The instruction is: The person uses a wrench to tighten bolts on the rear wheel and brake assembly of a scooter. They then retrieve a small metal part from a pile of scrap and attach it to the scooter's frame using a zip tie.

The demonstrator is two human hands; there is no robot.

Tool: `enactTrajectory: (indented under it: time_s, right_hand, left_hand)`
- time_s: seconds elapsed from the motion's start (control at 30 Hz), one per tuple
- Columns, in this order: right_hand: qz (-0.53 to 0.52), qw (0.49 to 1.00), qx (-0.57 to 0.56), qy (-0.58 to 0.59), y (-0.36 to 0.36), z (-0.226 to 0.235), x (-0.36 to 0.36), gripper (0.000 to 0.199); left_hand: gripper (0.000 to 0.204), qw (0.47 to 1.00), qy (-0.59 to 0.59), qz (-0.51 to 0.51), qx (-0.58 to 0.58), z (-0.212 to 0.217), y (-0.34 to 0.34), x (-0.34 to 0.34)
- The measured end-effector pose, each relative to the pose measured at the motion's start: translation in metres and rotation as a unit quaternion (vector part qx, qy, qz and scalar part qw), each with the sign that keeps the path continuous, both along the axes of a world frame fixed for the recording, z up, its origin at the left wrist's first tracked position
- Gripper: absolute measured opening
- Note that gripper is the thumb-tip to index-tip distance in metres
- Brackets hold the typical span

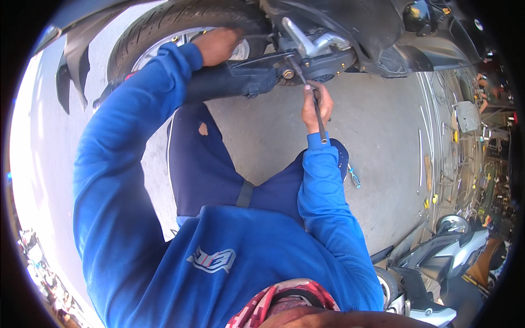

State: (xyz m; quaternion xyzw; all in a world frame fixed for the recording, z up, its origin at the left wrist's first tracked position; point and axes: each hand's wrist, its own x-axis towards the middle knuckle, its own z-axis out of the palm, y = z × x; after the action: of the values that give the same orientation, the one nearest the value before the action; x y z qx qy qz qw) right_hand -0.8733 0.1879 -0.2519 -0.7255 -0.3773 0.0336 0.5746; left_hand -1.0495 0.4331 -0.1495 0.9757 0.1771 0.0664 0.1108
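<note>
My right hand (317, 106) is closed around a dark metal wrench (320, 127) with a hollow round end near my wrist. The wrench's other end reaches the underside of a motor scooter, by its engine casing (327, 64). My left hand (219, 46) reaches over the black exhaust muffler (229, 81) to the rear wheel (188, 19), beside the hub. Its fingers look curled, and a thin grey bar shows just past them. What they grip, if anything, is hidden. A brass-coloured bolt (288, 74) sits on the bracket between my two hands.
A blue-handled screwdriver (355, 178) lies on the concrete floor (377, 126) beside my right knee. Another scooter (437, 257) stands at the lower right. Long rods, a grey stool (467, 116) and cluttered workshop items line the right side. A black fender piece (76, 65) hangs at the upper left.
</note>
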Motion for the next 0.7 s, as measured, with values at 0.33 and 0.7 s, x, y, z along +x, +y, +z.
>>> enactTrajectory:
  time_s: [0.33,0.7]
  right_hand:
    - [0.009,1.000,-0.013,0.013,-0.001,0.001,0.001,0.017]
    - [0.008,1.000,-0.005,-0.005,0.000,0.001,0.001,0.016]
  left_hand:
    - [0.022,0.996,-0.085,-0.005,0.018,0.007,-0.003,0.012]
    - [0.024,0.995,-0.031,-0.075,0.067,0.010,0.016,0.034]
